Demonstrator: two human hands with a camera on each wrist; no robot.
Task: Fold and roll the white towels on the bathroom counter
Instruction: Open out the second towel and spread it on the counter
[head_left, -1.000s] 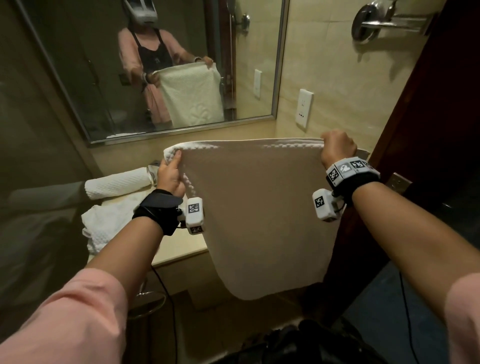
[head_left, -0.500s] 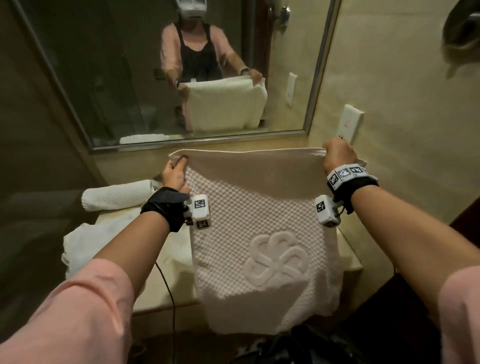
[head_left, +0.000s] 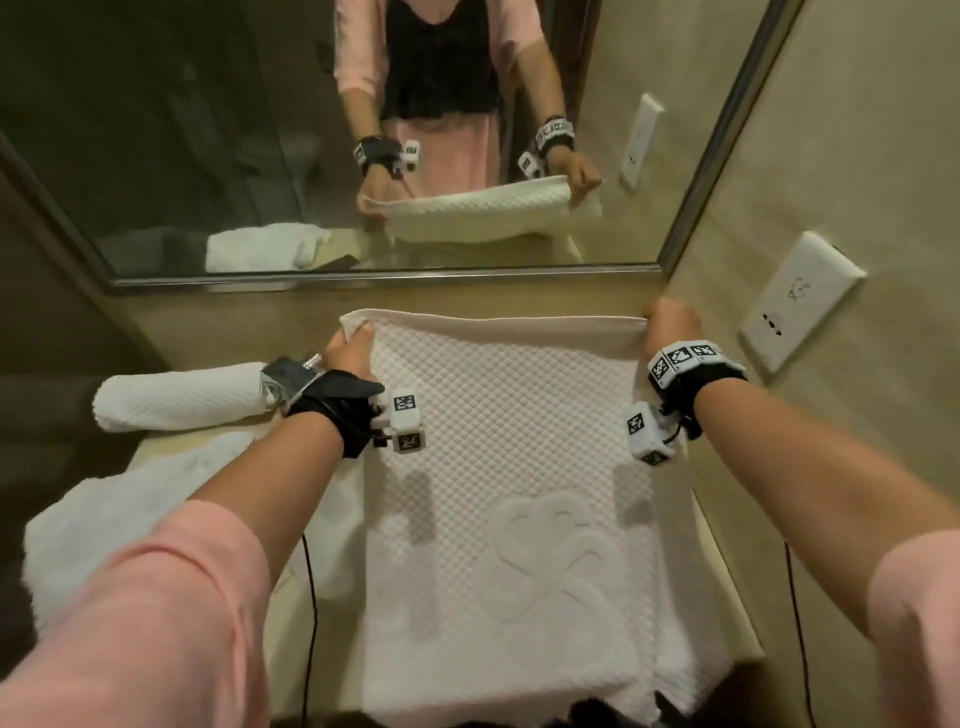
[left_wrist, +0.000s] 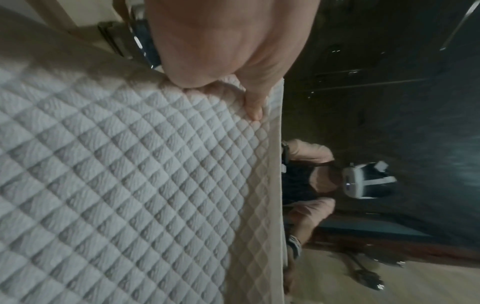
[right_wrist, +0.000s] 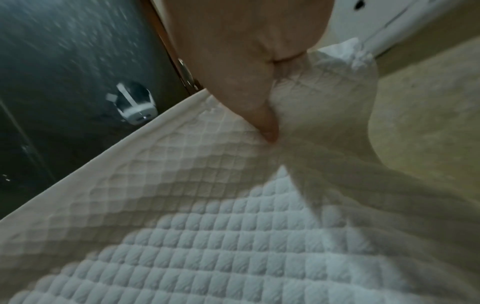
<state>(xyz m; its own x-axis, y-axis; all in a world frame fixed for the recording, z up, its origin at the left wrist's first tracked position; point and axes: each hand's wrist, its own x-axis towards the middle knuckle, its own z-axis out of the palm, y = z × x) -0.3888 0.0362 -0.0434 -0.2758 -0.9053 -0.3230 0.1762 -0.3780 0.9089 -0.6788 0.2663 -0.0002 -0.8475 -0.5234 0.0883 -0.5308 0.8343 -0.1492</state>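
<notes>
A white waffle-textured towel (head_left: 509, 467) with an embossed clover emblem lies spread over the beige counter (head_left: 727, 587), its near end hanging over the front edge. My left hand (head_left: 350, 345) pinches its far left corner, thumb on top (left_wrist: 253, 107). My right hand (head_left: 670, 325) grips the far right corner, the cloth bunched under the thumb (right_wrist: 265, 123). Both far corners are held just above the counter, near the mirror. A rolled white towel (head_left: 182, 395) lies at the back left. A loose white towel (head_left: 119, 514) is heaped at the front left.
A mirror (head_left: 260, 130) runs along the back wall and reflects me and the towels. A wall socket (head_left: 800, 301) sits on the right tiled wall. A small glossy packet (head_left: 283, 376) lies by the rolled towel. Thin black cables (head_left: 311, 597) hang from my wrists.
The towel was hanging in the air in front of the counter; both hands have carried it forward and lowered it, so it now lies flat on the counter, emblem side up.
</notes>
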